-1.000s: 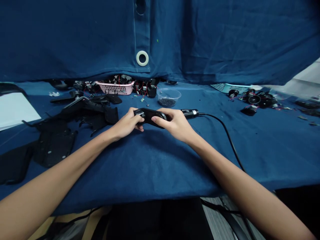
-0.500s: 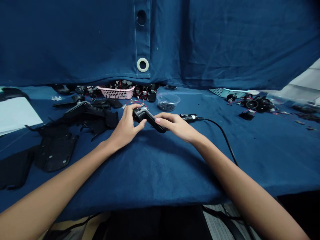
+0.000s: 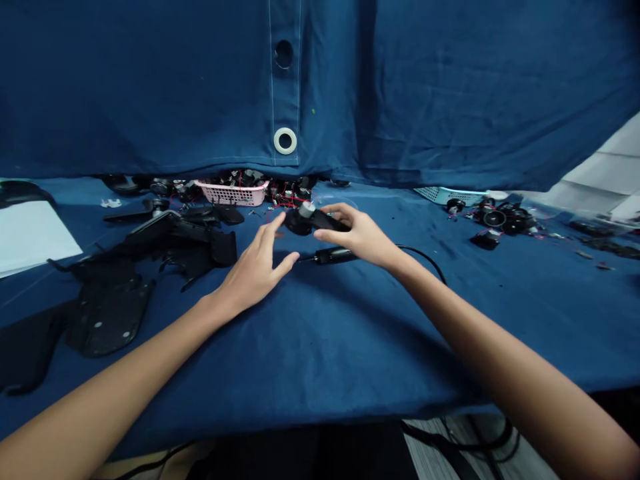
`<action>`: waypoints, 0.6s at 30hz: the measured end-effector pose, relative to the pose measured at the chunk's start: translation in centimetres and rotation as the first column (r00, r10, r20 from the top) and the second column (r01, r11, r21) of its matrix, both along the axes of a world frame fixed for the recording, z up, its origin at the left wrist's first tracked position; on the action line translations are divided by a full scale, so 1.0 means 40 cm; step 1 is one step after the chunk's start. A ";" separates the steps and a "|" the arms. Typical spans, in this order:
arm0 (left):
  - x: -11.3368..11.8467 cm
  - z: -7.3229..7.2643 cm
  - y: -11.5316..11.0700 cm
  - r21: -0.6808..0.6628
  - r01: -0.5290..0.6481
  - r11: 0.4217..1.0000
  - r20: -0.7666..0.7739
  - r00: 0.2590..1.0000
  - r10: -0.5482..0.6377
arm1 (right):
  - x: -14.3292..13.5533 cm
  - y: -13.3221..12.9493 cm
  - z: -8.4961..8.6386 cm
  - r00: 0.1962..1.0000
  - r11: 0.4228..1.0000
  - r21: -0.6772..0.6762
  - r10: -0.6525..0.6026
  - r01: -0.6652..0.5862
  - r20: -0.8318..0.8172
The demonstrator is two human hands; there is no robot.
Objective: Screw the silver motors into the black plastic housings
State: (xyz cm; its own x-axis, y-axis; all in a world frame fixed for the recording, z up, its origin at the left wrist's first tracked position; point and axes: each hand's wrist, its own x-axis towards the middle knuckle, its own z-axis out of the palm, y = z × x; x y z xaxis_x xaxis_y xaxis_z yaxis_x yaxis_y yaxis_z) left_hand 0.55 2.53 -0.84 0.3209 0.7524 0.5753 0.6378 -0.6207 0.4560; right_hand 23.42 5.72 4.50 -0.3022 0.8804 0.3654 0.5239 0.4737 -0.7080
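Observation:
My right hand (image 3: 357, 233) grips a black plastic part (image 3: 327, 221) between thumb and fingers. The part has a rounded end with a silver cylinder (image 3: 307, 209) standing up from it. My left hand (image 3: 260, 267) is open, thumb and fingers spread, just left of that rounded end. Whether its index fingertip touches the part, I cannot tell. Below the part, a black corded electric screwdriver (image 3: 333, 256) lies on the blue cloth, its bit pointing left. A clear plastic bowl (image 3: 345, 201) is mostly hidden behind my right hand.
Black plastic shells (image 3: 113, 307) are piled at the left beside white paper (image 3: 35, 233). At the back stand a pink basket (image 3: 235, 194) among wired parts and a light blue basket (image 3: 450, 196). More black wired parts (image 3: 515, 217) lie right. A blue curtain (image 3: 200, 87) hangs behind.
My left hand has let go of the black part and opened. My right hand has turned the part so the silver cylinder points up. The screwdriver now shows more fully beneath it.

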 end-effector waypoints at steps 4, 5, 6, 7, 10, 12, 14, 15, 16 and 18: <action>0.010 -0.004 -0.010 -0.034 0.045 0.998 -0.070 0.996 -0.047 | 0.049 0.111 0.054 0.968 0.965 0.120 -0.243 0.235 0.059; 0.012 -0.007 -0.010 -0.046 0.050 0.998 -0.085 0.995 -0.054 | 0.064 0.149 0.067 0.943 0.939 0.149 -0.324 0.311 0.077; 0.013 -0.010 -0.008 -0.059 0.052 0.997 -0.093 0.994 -0.058 | 0.081 0.191 0.079 0.916 0.914 0.152 -0.391 0.375 0.093; 0.013 -0.015 -0.005 -0.072 0.053 0.996 -0.093 0.994 -0.059 | 0.098 0.234 0.089 0.886 0.890 0.139 -0.449 0.434 0.112; 0.010 -0.033 0.010 -0.119 0.048 0.992 -0.042 0.998 -0.053 | 0.145 0.366 0.104 0.783 0.802 0.047 -0.592 0.595 0.188; 0.008 -0.044 0.021 -0.160 0.043 0.986 0.012 0.999 -0.041 | 0.165 0.445 0.100 0.742 0.764 -0.080 -0.587 0.640 0.324; 0.007 -0.052 0.030 -0.199 0.042 0.979 0.059 0.998 -0.030 | 0.172 0.511 0.079 0.731 0.741 -0.150 -0.570 0.654 0.375; 0.007 -0.055 0.034 -0.215 0.045 0.976 0.075 0.997 -0.029 | 0.171 0.541 0.063 0.732 0.733 -0.181 -0.560 0.656 0.389; 0.007 -0.056 0.036 -0.231 0.050 0.972 0.087 0.996 -0.031 | 0.168 0.569 0.044 0.742 0.733 -0.207 -0.547 0.648 0.388; 0.008 -0.057 0.041 -0.261 0.060 0.964 0.106 0.994 -0.033 | 0.155 0.621 0.001 0.789 0.762 -0.250 -0.501 0.597 0.355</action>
State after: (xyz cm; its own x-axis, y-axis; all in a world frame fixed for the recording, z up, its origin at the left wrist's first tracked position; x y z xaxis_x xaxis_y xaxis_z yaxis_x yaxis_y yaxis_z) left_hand 0.88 4.18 -3.13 0.3099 0.8671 0.3901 0.5538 -0.4981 0.6672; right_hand 29.62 30.57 4.54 0.2340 0.9722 0.0018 0.7988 -0.1912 -0.5703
